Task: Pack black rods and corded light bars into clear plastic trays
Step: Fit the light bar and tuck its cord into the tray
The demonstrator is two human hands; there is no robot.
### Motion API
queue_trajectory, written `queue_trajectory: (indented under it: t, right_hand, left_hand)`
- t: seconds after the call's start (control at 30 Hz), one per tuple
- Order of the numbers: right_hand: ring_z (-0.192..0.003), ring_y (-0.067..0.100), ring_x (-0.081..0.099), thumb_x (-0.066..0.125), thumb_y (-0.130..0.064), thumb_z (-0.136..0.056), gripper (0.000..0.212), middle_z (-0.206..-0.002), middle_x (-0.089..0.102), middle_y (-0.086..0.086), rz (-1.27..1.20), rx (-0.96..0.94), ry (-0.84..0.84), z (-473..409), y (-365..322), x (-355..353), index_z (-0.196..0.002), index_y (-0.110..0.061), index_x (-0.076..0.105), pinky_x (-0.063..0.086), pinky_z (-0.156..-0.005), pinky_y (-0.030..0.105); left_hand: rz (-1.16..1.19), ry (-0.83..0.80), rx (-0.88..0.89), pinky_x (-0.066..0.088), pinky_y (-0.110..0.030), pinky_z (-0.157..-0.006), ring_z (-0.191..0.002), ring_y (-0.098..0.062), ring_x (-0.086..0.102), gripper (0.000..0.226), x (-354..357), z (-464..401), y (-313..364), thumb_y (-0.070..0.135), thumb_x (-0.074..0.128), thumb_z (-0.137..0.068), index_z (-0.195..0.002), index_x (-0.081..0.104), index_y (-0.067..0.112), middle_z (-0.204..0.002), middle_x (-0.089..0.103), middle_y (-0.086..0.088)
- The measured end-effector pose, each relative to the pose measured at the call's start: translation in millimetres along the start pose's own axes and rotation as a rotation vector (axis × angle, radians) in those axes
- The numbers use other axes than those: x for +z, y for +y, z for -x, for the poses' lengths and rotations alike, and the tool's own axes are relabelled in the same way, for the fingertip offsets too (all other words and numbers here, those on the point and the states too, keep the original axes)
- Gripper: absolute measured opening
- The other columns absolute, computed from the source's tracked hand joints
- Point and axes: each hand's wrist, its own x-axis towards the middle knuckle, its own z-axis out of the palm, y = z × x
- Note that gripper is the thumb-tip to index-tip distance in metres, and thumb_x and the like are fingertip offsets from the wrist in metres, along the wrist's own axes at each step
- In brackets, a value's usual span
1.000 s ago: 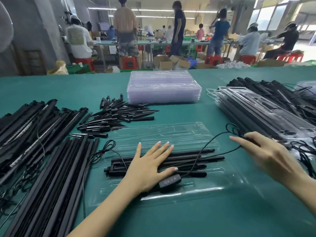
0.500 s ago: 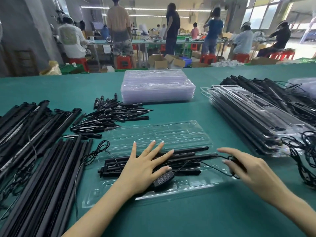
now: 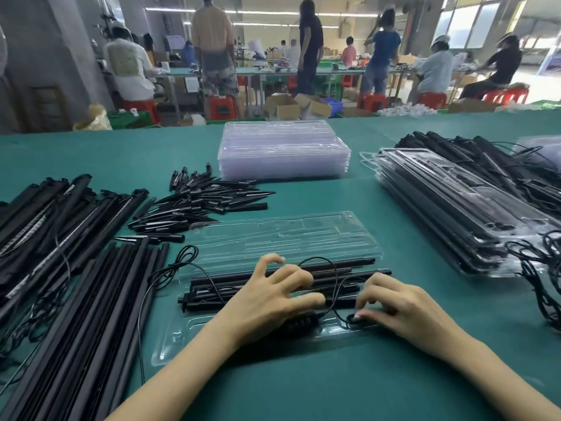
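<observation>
Since 1 s ago the right hand (image 3: 403, 308) has come in from beside the packed stack onto the tray (image 3: 170, 344), bringing the cord (image 3: 335, 281) w/ it; left hand (image 3: 273, 296) has gone from flat to arched.

Right fingers are curled, tips pinching the cord end/plug at the tray's near-right pocket. Left fingers are bent & spread, tips pressing on the bars (image 3: 209, 288) mid-tray, not wrapped round anything; the controller (image 3: 299, 323) sits just under that palm, in the tray's near row.

Step in hand, as I read it: seat the plug & tuck slack. Do it well by keeping the left press on so the bars don't lift, pushing the plug fully into its pocket, then laying the loop that arcs over the bars flat inside the rim. Another loop hangs off the tray's left edge; probably wants gathering in before the hinged lid half, lying open beyond the bars, folds over.

Left of tray: long rods (image 3: 100, 302), touching its corner area. Beyond-left: short spikes (image 3: 200, 202). Right of tray: packed trays (image 3: 449, 208) stacked, corded bars behind. Beyond tray: empties (image 3: 283, 150), stacked.

Green felt-like counter (image 3: 303, 384), so the tray shouldn't skid much. Further back: workshop, people at benches, red stools, cartons.
</observation>
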Motion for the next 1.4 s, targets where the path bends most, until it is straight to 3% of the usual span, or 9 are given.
queue_trajectory:
  t: [0.13,0.23,0.33,0.43,0.53,0.83,1.1,1.23,1.4]
  right_hand:
    - [-0.061,0.002,0.046,0.063,-0.040,-0.085,0.018,-0.078,0.055,-0.015,0.084,-0.002,-0.099,-1.2,1.7,-8.6,-0.079,-0.023,0.063,0.044,-0.055,0.021]
    - [-0.065,-0.004,0.049,0.069,-0.036,-0.084,0.010,-0.081,0.056,-0.016,0.006,0.033,-0.177,1.9,5.8,-19.0,-0.081,-0.027,0.065,0.042,-0.060,0.014]
    - [-0.069,-0.003,0.053,0.074,-0.027,-0.082,0.007,-0.086,0.057,-0.015,-0.112,0.054,-0.218,5.0,10.8,-23.1,-0.084,-0.030,0.068,0.039,-0.064,0.009]
    - [-0.076,-0.002,0.052,0.073,-0.034,-0.080,0.005,-0.083,0.061,-0.015,-0.126,0.050,-0.204,2.3,12.5,-24.0,-0.084,-0.030,0.073,0.041,-0.067,0.010]
    - [-0.080,0.002,0.052,0.070,-0.044,-0.078,0.012,-0.079,0.062,-0.016,-0.151,0.073,-0.203,0.2,15.7,-25.1,-0.083,-0.033,0.075,0.044,-0.068,0.017]
    - [-0.082,0.010,0.059,0.074,-0.040,-0.075,0.007,-0.084,0.062,-0.010,-0.290,0.192,-0.174,7.5,19.6,-19.0,-0.082,-0.038,0.074,0.047,-0.071,0.023]
    - [-0.081,0.011,0.059,0.074,-0.033,-0.075,0.003,-0.082,0.062,-0.008,-0.332,0.229,-0.112,10.6,15.9,-15.9,-0.077,-0.035,0.075,0.043,-0.073,0.016]
    - [-0.081,0.011,0.059,0.075,-0.033,-0.074,0.004,-0.082,0.063,-0.009,-0.338,0.231,-0.096,10.1,15.3,-15.3,-0.076,-0.036,0.075,0.043,-0.073,0.016]
    - [-0.077,0.010,0.060,0.074,-0.035,-0.076,0.002,-0.080,0.063,-0.010,-0.324,0.202,-0.075,10.3,16.3,-16.4,-0.076,-0.037,0.075,0.045,-0.068,0.018]
  left_hand:
    - [0.046,-0.103,0.110,0.042,-0.028,-0.083,-0.092,-0.014,0.054,0.027,-14.2,-0.5,1.1,0.012,0.059,-0.086,-0.104,0.069,0.030,-0.098,0.060,0.005]
    - [0.219,-0.256,-0.032,0.034,-0.024,-0.077,-0.086,-0.013,0.047,0.034,-26.8,-3.1,6.5,0.019,0.047,-0.083,-0.107,0.070,0.029,-0.093,0.056,0.006]
    - [0.364,-0.399,-0.256,0.039,-0.025,-0.081,-0.090,-0.012,0.050,0.033,-27.8,-3.0,15.7,0.035,0.052,-0.092,-0.121,0.063,0.028,-0.097,0.054,0.007]
    - [0.458,-0.404,-0.374,0.036,-0.016,-0.075,-0.081,-0.004,0.046,0.033,-26.6,-4.8,14.7,0.041,0.060,-0.089,-0.121,0.064,0.030,-0.092,0.050,0.011]
    - [0.461,-0.384,-0.376,0.035,-0.016,-0.070,-0.077,-0.004,0.048,0.023,-32.2,-9.9,14.1,0.037,0.062,-0.087,-0.108,0.066,0.027,-0.089,0.060,0.009]
    - [0.498,-0.366,-0.440,0.039,-0.020,-0.080,-0.096,-0.006,0.050,0.021,-32.5,-5.8,26.2,0.033,0.060,-0.092,-0.109,0.069,0.026,-0.102,0.060,0.011]
    - [0.585,-0.417,-0.506,0.032,0.005,-0.073,-0.100,0.007,0.051,0.023,-30.3,-10.5,18.5,0.011,0.072,-0.081,-0.102,0.075,0.021,-0.099,0.072,0.011]
    - [0.527,-0.458,-0.549,0.046,-0.010,-0.081,-0.093,0.007,0.059,0.031,-32.5,-13.7,17.8,0.005,0.066,-0.082,-0.102,0.074,0.027,-0.097,0.073,0.014]
    - [0.339,-0.443,-0.440,0.039,-0.020,-0.082,-0.105,-0.004,0.051,0.034,-32.3,-3.1,32.6,0.019,0.055,-0.091,-0.119,0.062,0.037,-0.109,0.064,0.013]
